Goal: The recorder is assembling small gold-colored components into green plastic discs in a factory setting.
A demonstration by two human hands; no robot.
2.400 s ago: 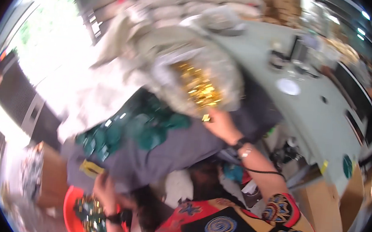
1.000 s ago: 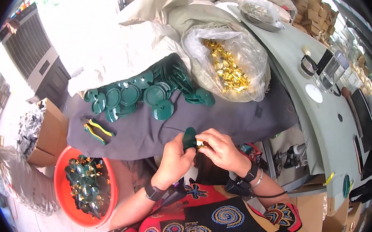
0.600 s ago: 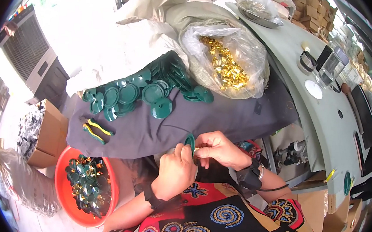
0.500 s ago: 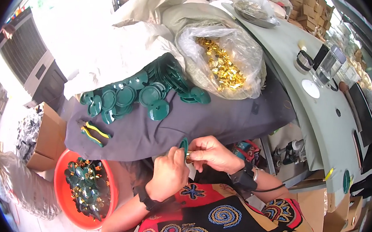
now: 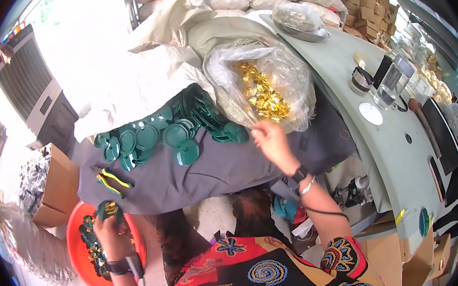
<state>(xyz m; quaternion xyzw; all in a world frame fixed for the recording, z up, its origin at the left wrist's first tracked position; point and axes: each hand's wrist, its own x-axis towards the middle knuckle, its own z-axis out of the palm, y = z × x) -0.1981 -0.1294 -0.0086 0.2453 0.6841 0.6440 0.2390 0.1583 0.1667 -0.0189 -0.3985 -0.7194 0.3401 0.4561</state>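
Observation:
Over the red basin (image 5: 75, 242) at the lower left, my left hand (image 5: 109, 237) is closed on a green disc (image 5: 108, 207) with a gold piece on it. Green discs with gold parts lie in the basin beneath. My right hand (image 5: 273, 145) hovers at the near edge of a clear plastic bag (image 5: 297, 89) of shiny gold pieces (image 5: 265, 97). Its fingers are curled together, and whatever they may hold cannot be made out. Just left of this hand, loose green discs (image 5: 148, 137) spill from a white sack (image 5: 153, 76) onto the dark cloth (image 5: 210, 168).
Yellow-handled pliers (image 5: 112, 181) lie on the cloth's left side. A cardboard box (image 5: 57, 185) stands left of the basin. On the pale table (image 5: 345, 118) at right are a glass bottle (image 5: 393, 84), a steel-banded cup (image 5: 361, 80) and a metal dish (image 5: 301, 32).
My hands were together at the cloth's near edge, holding a green disc. The left has gone down-left over the basin with a disc; the right has moved up to the gold pieces' bag.

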